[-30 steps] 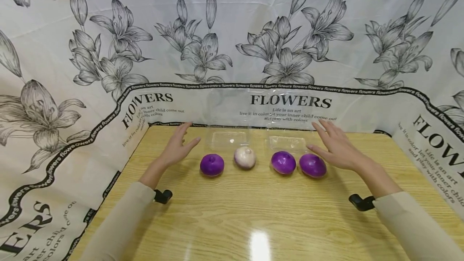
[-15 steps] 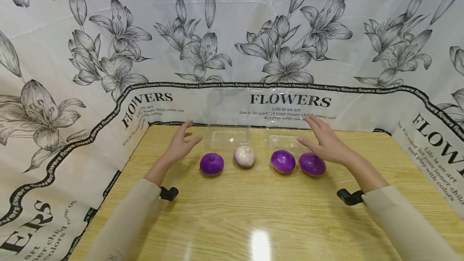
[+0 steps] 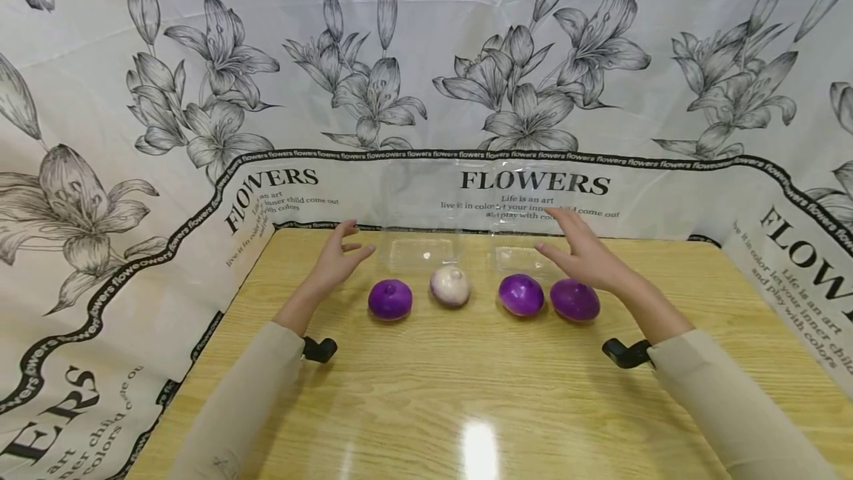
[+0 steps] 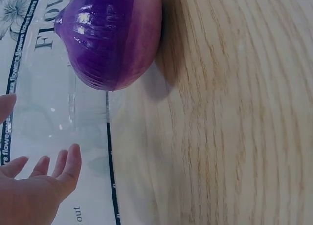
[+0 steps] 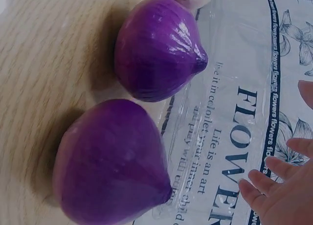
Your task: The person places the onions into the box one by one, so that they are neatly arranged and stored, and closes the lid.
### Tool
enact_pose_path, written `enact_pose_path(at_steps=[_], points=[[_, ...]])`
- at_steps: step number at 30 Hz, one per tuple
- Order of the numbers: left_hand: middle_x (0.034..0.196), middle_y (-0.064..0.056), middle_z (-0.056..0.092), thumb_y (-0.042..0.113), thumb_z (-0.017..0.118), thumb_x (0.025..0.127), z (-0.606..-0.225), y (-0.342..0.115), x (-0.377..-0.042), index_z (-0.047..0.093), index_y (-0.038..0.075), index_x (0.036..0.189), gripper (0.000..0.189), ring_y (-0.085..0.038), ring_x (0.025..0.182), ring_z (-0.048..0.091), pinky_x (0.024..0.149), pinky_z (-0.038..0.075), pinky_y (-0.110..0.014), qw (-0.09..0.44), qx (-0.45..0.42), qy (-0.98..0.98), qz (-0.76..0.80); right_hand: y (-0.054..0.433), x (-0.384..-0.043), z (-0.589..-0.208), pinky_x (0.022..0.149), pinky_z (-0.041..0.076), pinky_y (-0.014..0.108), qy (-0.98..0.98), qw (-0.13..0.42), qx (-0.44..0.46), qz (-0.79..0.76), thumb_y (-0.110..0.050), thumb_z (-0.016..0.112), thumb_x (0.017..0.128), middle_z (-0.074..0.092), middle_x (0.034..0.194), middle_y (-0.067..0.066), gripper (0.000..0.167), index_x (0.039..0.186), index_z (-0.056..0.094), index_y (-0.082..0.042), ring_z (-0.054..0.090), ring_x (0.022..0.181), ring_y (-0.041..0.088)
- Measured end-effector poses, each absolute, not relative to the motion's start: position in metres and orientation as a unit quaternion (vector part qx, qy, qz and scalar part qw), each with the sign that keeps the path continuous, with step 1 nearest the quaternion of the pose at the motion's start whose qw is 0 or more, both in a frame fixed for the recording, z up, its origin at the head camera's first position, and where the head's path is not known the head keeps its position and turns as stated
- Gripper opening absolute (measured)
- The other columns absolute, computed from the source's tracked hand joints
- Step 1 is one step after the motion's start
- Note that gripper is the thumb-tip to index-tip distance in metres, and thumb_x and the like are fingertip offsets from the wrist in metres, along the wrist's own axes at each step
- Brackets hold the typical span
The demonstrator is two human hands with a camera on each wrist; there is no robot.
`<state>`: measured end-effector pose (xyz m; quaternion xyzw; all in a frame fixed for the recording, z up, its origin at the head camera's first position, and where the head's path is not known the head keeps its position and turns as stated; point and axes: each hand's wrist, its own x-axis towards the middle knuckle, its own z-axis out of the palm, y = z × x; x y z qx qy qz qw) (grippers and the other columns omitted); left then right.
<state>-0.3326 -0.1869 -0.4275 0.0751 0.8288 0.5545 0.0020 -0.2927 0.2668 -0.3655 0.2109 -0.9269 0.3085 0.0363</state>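
Observation:
Several onions stand in a row on the table. At the left is a purple onion (image 3: 389, 300), then a whitish one (image 3: 450, 287) with a purple tinge. Farther right sit a purple onion (image 3: 521, 295) and the rightmost purple onion (image 3: 574, 299). Behind them are two clear plastic containers, the left container (image 3: 421, 252) and the right container (image 3: 520, 258), their raised lids hard to make out. My left hand (image 3: 335, 261) hovers left of the leftmost onion, fingers relaxed and holding nothing. Above and behind the rightmost onion my right hand (image 3: 586, 254) hovers, also holding nothing.
A white cloth (image 3: 300, 110) printed with flowers and lettering hangs behind and beside the wooden table (image 3: 426, 391). Black wrist mounts (image 3: 320, 350) hang under the forearms. Light glares off the table front.
My right hand has moved left, from beside the rightmost onion to above and behind it. My left hand has drifted slightly right. The onions and containers have stayed in place.

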Motion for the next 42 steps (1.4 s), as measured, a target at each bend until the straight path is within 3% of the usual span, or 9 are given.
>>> enact_pose_path(at_steps=[6, 15, 22, 28, 42], points=[[0.160, -0.018, 0.032, 0.027, 0.070, 0.100, -0.428, -0.182, -0.336, 0.022, 0.008, 0.162, 0.081, -0.039, 0.139, 0.046, 0.111, 0.051, -0.051, 0.020, 0.065, 0.815, 0.576, 0.257, -0.296, -0.364, 0.121, 0.018, 0.075, -0.924, 0.035, 0.213, 0.315, -0.034, 0.058, 0.105, 0.020, 0.163, 0.029, 0.076, 0.162, 0.018, -0.003, 0.020, 0.149, 0.051], [0.154, -0.027, 0.037, 0.009, 0.065, 0.101, -0.436, -0.172, -0.347, 0.030, -0.007, 0.155, 0.067, -0.042, 0.131, 0.053, 0.105, 0.057, -0.040, 0.044, 0.014, 0.780, 0.624, 0.237, -0.309, -0.361, 0.123, 0.019, 0.070, -0.923, 0.037, 0.219, 0.314, -0.037, 0.056, 0.106, 0.022, 0.164, 0.027, 0.076, 0.162, 0.019, -0.002, 0.021, 0.150, 0.048], [0.147, -0.028, 0.040, 0.007, 0.062, 0.102, -0.444, -0.168, -0.350, 0.031, -0.009, 0.154, 0.063, -0.041, 0.130, 0.053, 0.105, 0.057, -0.040, 0.070, -0.021, 0.756, 0.651, 0.224, -0.319, -0.361, 0.115, 0.039, 0.067, -0.922, 0.016, 0.210, 0.324, -0.041, 0.056, 0.105, 0.023, 0.163, 0.028, 0.077, 0.162, 0.018, -0.004, 0.036, 0.140, 0.048], [0.140, -0.027, 0.044, 0.006, 0.059, 0.103, -0.449, -0.165, -0.353, 0.034, -0.011, 0.152, 0.058, -0.041, 0.129, 0.054, 0.105, 0.057, -0.041, 0.076, -0.017, 0.747, 0.661, 0.216, -0.329, -0.363, 0.116, 0.039, 0.065, -0.920, 0.007, 0.204, 0.335, -0.033, 0.057, 0.106, 0.024, 0.163, 0.027, 0.075, 0.162, 0.019, -0.001, 0.036, 0.142, 0.049], [0.124, -0.021, 0.049, -0.004, 0.055, 0.101, -0.449, -0.155, -0.354, 0.036, -0.015, 0.149, 0.053, -0.041, 0.125, 0.054, 0.105, 0.057, -0.040, 0.068, -0.028, 0.716, 0.694, 0.194, -0.348, -0.365, 0.116, 0.040, 0.063, -0.913, -0.002, 0.218, 0.344, -0.032, 0.058, 0.105, 0.029, 0.161, 0.027, 0.073, 0.160, 0.022, 0.001, 0.037, 0.141, 0.049]])
